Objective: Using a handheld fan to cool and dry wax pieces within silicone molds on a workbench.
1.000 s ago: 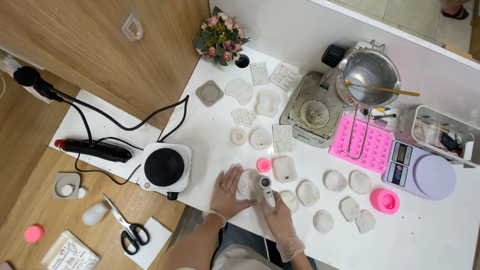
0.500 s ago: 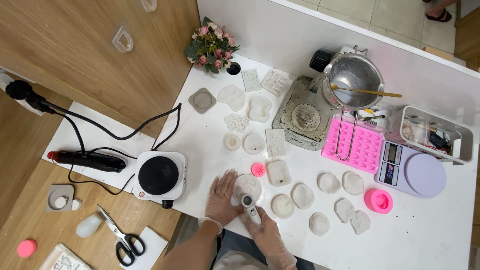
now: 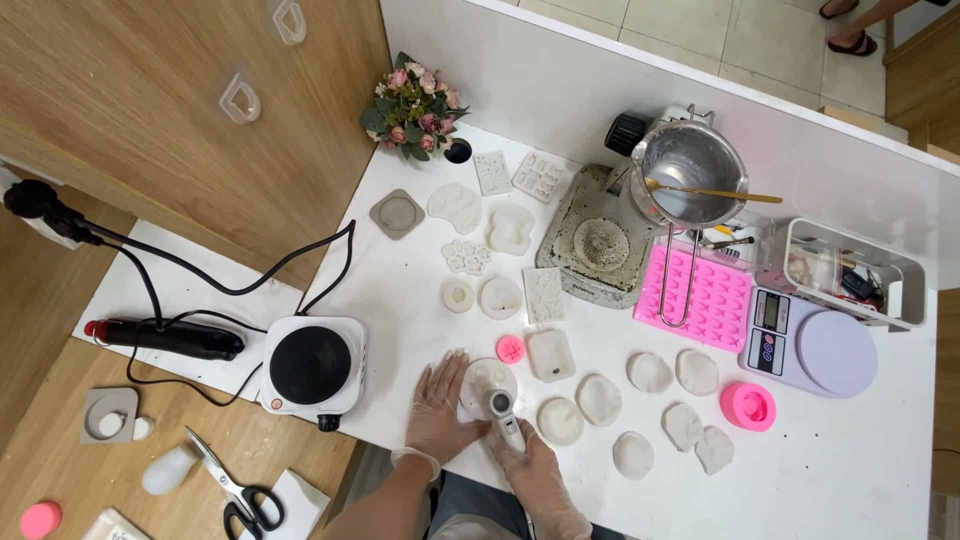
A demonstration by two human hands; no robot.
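My left hand (image 3: 438,408), in a clear glove, lies flat on the white table (image 3: 880,470) with its fingers against the left rim of a round white mould (image 3: 487,378). My right hand (image 3: 535,470), also gloved, grips a small white handheld device (image 3: 505,417) with a dark round head, held just over the near edge of that mould. A small pink round mould (image 3: 511,349) and a square white mould (image 3: 550,355) sit just beyond.
Several white cast shapes (image 3: 650,372) lie to the right, with a pink mould (image 3: 748,406), a lilac scale (image 3: 812,347) and a pink tray (image 3: 698,295). A metal pot (image 3: 688,172) stands at the back. An electric hotplate (image 3: 312,365) sits left; scissors (image 3: 232,484) lie below.
The view has shifted slightly. Both hands stay at the round white mould, the right one holding the device over it.
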